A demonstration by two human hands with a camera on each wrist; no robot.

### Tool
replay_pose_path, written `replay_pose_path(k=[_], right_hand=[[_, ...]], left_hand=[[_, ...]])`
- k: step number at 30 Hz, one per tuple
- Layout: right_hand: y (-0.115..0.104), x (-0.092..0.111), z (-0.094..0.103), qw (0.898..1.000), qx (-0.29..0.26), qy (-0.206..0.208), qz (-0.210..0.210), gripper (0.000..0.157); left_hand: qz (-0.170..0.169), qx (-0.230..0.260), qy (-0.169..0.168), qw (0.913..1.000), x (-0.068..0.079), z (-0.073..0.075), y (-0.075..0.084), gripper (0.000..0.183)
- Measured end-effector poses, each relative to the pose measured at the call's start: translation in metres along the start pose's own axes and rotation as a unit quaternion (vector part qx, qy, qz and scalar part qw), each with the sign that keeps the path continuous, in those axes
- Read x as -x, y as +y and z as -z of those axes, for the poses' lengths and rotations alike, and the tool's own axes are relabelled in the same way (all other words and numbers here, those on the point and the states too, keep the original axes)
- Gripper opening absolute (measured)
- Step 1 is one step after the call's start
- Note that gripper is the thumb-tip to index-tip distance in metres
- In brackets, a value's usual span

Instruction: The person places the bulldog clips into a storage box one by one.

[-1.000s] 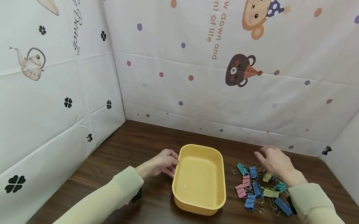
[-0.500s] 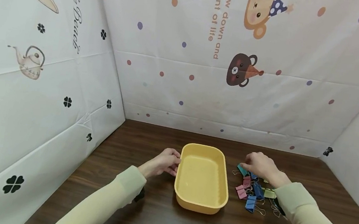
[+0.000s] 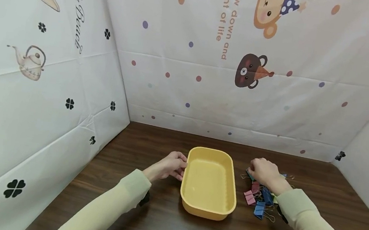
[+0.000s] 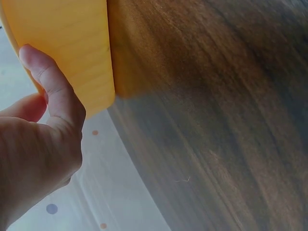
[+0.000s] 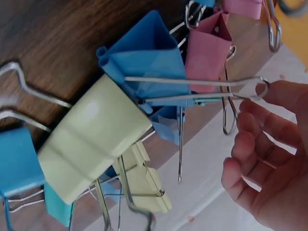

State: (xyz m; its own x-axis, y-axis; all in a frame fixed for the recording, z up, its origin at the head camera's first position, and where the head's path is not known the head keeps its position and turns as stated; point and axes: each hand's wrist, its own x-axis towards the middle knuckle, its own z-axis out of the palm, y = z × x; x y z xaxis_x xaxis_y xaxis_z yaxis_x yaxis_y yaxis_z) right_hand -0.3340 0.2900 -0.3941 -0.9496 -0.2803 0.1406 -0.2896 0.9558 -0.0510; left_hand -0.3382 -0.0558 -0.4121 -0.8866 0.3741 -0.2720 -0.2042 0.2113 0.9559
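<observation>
My left hand (image 3: 168, 165) holds the side of a yellow rectangular tub (image 3: 207, 213), thumb and fingers at its rim. The left wrist view shows the same grip by the left hand (image 4: 57, 120), with a finger along the outer wall. My right hand (image 3: 264, 173) is low over a pile of binder clips (image 3: 259, 209) right of the tub. Close up, thumb and forefinger of the right hand (image 5: 274, 144) meet at the wire handle of a blue binder clip (image 5: 159, 67). The other fingers are curled. From above, the hand hides part of the pile.
Pink (image 5: 207, 53), pale green (image 5: 96, 139) and teal clips lie tangled together, wire handles sticking out. Inside the tub, only its bare floor shows. Printed white sheets (image 3: 159, 92) wall the dark wooden table (image 3: 154, 136) at the back and sides.
My right hand has come down and to the left, from above the back of the pile to its left side by the teal clip. The left hand stays on the tub.
</observation>
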Motion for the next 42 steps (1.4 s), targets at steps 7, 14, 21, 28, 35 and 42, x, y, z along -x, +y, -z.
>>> replay_pose_path(k=[7, 14, 21, 28, 35, 42], right_hand=[[-0.001, 0.000, -0.007, 0.997, 0.036, 0.060, 0.020, 0.030], [0.000, -0.002, -0.006, 0.993, 0.050, 0.101, 0.025, 0.035], [-0.003, -0.005, 0.002, 0.995, 0.012, 0.094, -0.008, 0.033], [-0.010, -0.001, 0.009, 0.995, -0.023, 0.096, -0.015, 0.021], [-0.017, -0.004, 0.020, 0.993, -0.039, 0.110, -0.015, 0.020], [-0.028, -0.006, 0.034, 0.989, -0.033, 0.143, -0.024, 0.020]], left_hand=[[0.002, 0.000, -0.002, 1.0000, 0.001, -0.001, 0.001, 0.033], [0.003, -0.003, 0.007, 1.0000, 0.002, -0.001, 0.002, 0.031], [0.006, -0.006, 0.011, 0.9999, 0.001, -0.001, 0.003, 0.032], [0.011, -0.005, 0.014, 0.9998, -0.001, -0.004, -0.002, 0.028], [0.008, -0.006, 0.015, 0.9998, 0.000, -0.003, -0.002, 0.026], [0.003, -0.001, 0.018, 0.9998, -0.001, -0.004, -0.002, 0.026]])
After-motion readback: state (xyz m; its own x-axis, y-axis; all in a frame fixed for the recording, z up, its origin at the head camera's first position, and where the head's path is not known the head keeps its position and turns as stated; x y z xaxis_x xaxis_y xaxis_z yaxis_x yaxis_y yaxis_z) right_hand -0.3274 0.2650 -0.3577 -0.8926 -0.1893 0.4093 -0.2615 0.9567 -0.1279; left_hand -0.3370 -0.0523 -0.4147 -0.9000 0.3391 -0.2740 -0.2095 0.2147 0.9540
